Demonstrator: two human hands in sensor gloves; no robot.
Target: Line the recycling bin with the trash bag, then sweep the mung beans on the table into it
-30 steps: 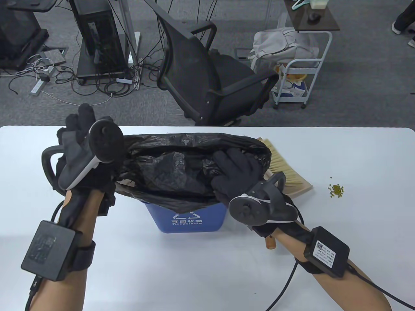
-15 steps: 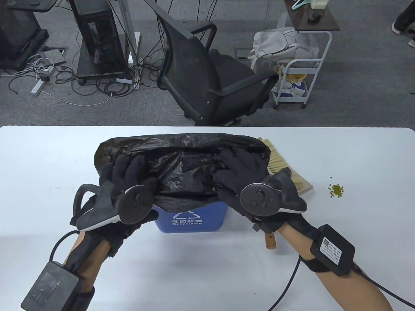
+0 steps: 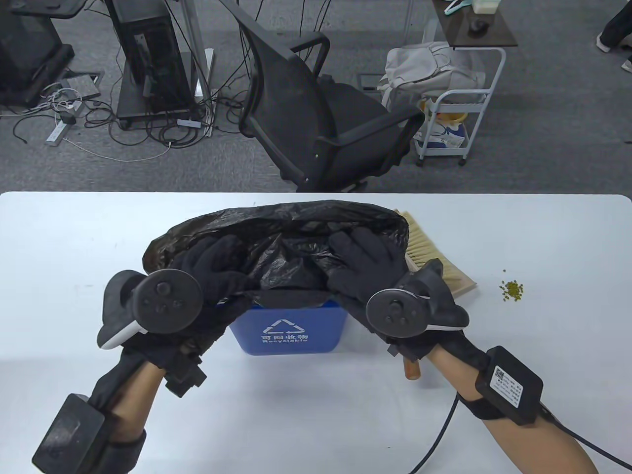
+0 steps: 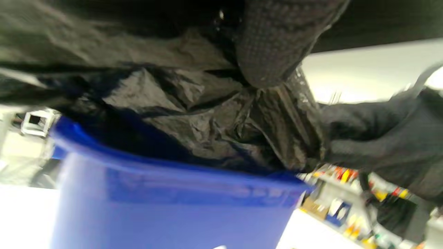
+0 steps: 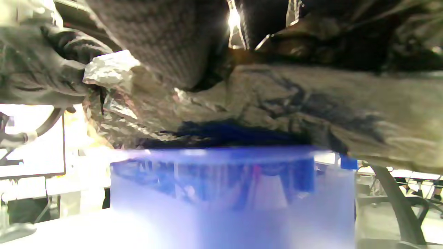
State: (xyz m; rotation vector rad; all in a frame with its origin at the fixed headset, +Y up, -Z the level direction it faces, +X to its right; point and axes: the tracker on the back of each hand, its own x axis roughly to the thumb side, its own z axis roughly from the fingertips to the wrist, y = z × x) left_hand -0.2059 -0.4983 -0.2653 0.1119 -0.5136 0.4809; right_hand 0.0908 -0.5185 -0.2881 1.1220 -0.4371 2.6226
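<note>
A blue recycling bin [image 3: 289, 332] stands at the table's middle with a black trash bag [image 3: 276, 222] bunched over its top. My left hand [image 3: 222, 264] grips the bag's near edge on the left. My right hand [image 3: 355, 254] holds the same edge on the right, fingers spread over the plastic. That edge is held above the bin's front rim. In the left wrist view a gloved finger [image 4: 270, 45] presses into the crumpled bag [image 4: 193, 114] above the bin [image 4: 173, 207]. The right wrist view shows the bag [image 5: 311, 100] hanging over the bin [image 5: 228, 193]. A small pile of mung beans [image 3: 512, 290] lies to the right.
A wooden hand brush [image 3: 437, 256] lies just right of the bin, its handle end [image 3: 411, 369] showing under my right wrist. A black office chair [image 3: 321, 113] and a white cart [image 3: 459, 108] stand beyond the table's far edge.
My left hand dropped from the bag's raised left side and took the near edge. Both hands have pulled that edge up and toward me, showing more of the bin's front.
</note>
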